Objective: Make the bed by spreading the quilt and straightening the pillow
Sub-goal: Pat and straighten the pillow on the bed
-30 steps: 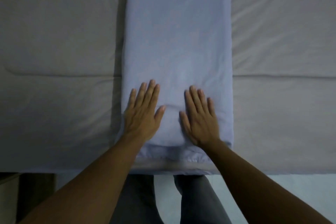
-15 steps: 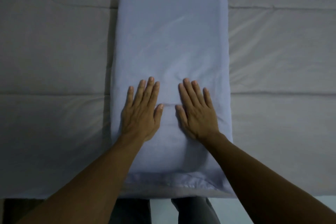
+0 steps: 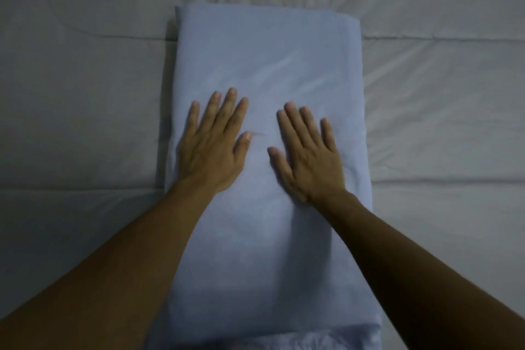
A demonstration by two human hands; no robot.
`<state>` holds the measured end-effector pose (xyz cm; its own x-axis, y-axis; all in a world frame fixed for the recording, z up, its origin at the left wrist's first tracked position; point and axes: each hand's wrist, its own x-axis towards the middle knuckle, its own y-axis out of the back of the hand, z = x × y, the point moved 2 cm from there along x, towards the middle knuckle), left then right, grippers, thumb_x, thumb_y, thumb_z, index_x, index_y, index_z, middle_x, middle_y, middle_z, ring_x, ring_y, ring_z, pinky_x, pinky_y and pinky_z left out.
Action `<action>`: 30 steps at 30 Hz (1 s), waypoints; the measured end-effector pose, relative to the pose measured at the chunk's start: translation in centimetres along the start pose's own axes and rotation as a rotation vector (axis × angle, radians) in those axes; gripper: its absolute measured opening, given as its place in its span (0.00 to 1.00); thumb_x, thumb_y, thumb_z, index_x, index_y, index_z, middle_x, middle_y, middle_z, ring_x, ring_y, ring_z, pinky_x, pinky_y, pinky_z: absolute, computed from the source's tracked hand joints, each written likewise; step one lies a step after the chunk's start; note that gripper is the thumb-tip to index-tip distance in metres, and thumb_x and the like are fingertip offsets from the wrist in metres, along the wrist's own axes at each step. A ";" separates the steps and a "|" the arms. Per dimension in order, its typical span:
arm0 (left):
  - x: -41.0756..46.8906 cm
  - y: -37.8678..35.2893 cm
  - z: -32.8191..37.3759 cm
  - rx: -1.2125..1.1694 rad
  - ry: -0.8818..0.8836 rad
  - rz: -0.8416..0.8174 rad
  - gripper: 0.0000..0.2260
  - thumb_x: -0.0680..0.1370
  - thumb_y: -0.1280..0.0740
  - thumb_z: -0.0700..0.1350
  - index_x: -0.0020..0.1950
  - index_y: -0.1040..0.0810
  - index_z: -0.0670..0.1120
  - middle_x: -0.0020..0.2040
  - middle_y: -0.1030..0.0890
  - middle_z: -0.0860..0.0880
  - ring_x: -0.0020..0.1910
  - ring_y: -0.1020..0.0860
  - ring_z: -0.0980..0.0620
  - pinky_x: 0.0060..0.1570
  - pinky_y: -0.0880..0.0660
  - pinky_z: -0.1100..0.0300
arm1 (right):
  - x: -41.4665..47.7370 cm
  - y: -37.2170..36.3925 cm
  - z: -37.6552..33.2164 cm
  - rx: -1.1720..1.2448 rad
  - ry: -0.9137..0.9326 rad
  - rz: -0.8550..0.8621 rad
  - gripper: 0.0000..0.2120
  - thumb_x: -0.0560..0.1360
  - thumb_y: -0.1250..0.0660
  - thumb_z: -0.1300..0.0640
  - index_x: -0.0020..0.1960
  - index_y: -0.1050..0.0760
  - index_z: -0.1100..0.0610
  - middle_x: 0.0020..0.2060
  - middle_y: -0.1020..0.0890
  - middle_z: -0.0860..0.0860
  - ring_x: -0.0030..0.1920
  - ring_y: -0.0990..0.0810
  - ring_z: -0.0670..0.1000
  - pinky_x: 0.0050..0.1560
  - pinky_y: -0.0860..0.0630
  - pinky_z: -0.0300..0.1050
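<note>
The pale blue rectangular fabric pillow (image 3: 267, 71) lies flat on the light grey stitched quilt (image 3: 85, 94), long axis running straight away from the camera. Its far short edge stops short of a wrinkled quilt area; its near end reaches the bottom of the view. Bare quilt extends wide on both long sides of the pillow. The left hand (image 3: 210, 150) and right hand (image 3: 309, 159) rest palm-down on the pillow's middle, fingers straight and slightly spread, gripping nothing.
</note>
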<state>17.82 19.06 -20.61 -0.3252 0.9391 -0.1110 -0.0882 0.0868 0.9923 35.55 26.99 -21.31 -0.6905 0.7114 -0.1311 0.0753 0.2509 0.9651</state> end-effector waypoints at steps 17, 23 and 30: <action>11.0 1.4 -4.3 -0.059 0.215 -0.007 0.29 0.82 0.52 0.55 0.82 0.53 0.48 0.82 0.56 0.49 0.81 0.58 0.50 0.77 0.60 0.41 | 10.7 1.2 3.8 -0.002 -0.240 0.079 0.31 0.82 0.58 0.40 0.81 0.54 0.50 0.81 0.52 0.48 0.81 0.56 0.54 0.79 0.57 0.59; 14.1 2.3 -3.0 -0.046 0.035 0.061 0.29 0.82 0.50 0.52 0.81 0.50 0.45 0.82 0.52 0.46 0.81 0.55 0.49 0.78 0.58 0.46 | 15.2 2.7 2.1 0.078 -0.049 0.096 0.29 0.83 0.55 0.44 0.82 0.55 0.51 0.81 0.54 0.50 0.81 0.57 0.57 0.79 0.59 0.58; 12.8 1.0 -6.0 -0.097 0.174 0.046 0.27 0.83 0.53 0.53 0.81 0.52 0.50 0.82 0.55 0.52 0.81 0.55 0.50 0.78 0.52 0.43 | 15.0 1.4 5.4 0.020 -0.234 0.069 0.29 0.81 0.59 0.38 0.81 0.54 0.42 0.81 0.54 0.49 0.81 0.58 0.58 0.79 0.60 0.57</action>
<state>7.92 29.14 -21.36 -0.4884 0.8688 -0.0814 -0.1568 0.0043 0.9876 29.17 41.62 -23.14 -0.4977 0.8595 -0.1166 0.1319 0.2079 0.9692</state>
